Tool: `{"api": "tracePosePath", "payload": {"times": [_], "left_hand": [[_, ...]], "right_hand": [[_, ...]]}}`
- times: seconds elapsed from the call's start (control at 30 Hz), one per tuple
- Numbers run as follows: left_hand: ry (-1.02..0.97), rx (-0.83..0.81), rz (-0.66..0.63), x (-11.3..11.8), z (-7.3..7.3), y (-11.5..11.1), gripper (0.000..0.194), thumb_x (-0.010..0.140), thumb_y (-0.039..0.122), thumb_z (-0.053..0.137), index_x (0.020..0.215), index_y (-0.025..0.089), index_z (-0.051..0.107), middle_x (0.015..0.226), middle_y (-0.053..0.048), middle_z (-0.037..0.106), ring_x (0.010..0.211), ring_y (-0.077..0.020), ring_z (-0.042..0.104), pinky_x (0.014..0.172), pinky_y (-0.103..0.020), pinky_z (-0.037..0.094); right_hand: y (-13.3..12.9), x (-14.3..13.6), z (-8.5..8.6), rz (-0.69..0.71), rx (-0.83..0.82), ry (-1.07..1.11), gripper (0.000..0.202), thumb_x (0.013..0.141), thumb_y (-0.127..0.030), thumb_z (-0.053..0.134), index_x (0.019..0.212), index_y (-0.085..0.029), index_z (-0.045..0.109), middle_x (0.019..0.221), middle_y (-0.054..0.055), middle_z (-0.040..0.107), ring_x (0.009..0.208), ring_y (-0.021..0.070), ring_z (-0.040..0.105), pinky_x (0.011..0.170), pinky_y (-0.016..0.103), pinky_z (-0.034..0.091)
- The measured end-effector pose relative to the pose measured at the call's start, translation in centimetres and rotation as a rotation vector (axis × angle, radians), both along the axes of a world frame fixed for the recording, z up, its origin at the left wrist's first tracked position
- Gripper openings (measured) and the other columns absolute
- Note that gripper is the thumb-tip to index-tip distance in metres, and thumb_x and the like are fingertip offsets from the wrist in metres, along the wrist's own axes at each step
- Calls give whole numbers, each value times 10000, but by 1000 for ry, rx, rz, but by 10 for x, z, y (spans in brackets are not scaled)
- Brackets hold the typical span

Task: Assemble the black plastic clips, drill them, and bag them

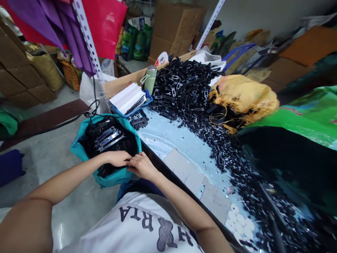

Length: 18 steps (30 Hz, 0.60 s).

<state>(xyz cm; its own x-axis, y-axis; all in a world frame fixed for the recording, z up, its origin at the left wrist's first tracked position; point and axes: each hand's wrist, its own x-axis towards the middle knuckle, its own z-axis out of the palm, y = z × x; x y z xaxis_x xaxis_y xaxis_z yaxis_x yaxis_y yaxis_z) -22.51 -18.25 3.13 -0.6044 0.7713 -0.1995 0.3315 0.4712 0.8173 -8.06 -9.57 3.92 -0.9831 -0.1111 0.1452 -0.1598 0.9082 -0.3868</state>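
Observation:
A teal bag (79, 149) stands open beside the table, with black parts (109, 135) inside it. Over the bag's near side, my left hand (119, 159) has its fingers curled down. What those fingers hold, if anything, is hidden. Touching or almost touching it is my right hand (142, 165), closed at the bag's right rim; I cannot make out anything in its grip. A heap of black parts (181, 88) lies on the light blue tabletop (181, 135), trailing into many small pieces toward the right.
A green bottle (150, 80) and a blue tray with white folded card (129, 98) are at the table's back left. A yellow sack (244, 98) and a green sack (308, 116) lie right. A perforated post (91, 45) rises behind the bag. White discs (239, 223) lie near right.

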Motion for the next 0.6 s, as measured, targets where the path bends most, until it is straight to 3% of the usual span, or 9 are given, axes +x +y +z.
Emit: {"api": "tracePosePath", "payload": {"times": [0.1, 0.17, 0.27, 0.33, 0.47, 0.6], "left_hand": [[152, 5, -197, -9, 16, 30, 185, 766, 356, 530, 705, 249, 668, 723, -27, 674, 761, -208, 611, 782, -297, 429], [336, 21, -301, -19, 31, 63, 215, 789, 367, 523, 827, 220, 675, 809, -47, 679, 819, -222, 612, 809, -309, 422], [576, 102, -385, -28, 47, 131, 372, 828, 402, 498, 1085, 154, 599, 1049, -115, 627, 1000, -251, 563, 899, -338, 392], [689, 144, -419, -30, 50, 184, 474, 832, 412, 502, 1187, 99, 517, 1173, -168, 546, 1108, -271, 496, 963, -361, 352], [836, 108, -312, -42, 47, 294, 561, 825, 425, 507, 1242, 56, 436, 1234, -202, 476, 1204, -288, 404, 1012, -366, 305], [864, 22, -121, -74, 45, 380, 574, 855, 474, 396, 1205, 24, 468, 1193, -239, 499, 1197, -315, 408, 990, -380, 324]], "right_hand": [[4, 11, 4, -74, -44, 71, 284, 861, -460, 507, 940, -205, 605, 890, 37, 625, 857, 175, 515, 782, 326, 307], [8, 22, 7, -163, -96, 137, 333, 845, -493, 514, 994, -207, 599, 951, 53, 616, 880, 181, 510, 813, 339, 327], [17, 42, 7, -311, -182, 212, 299, 848, -466, 521, 987, -214, 601, 989, 64, 609, 894, 189, 523, 800, 347, 369], [23, 62, 2, -411, -228, 260, 245, 852, -424, 533, 978, -224, 599, 974, 65, 611, 890, 191, 539, 778, 346, 400], [37, 129, -25, -709, -197, 415, 163, 857, -289, 553, 1000, -214, 574, 929, 69, 608, 876, 188, 559, 755, 335, 446], [52, 215, -64, -1134, 138, 482, 186, 855, -256, 549, 1026, -185, 570, 924, 96, 622, 861, 221, 574, 743, 369, 445]]}}
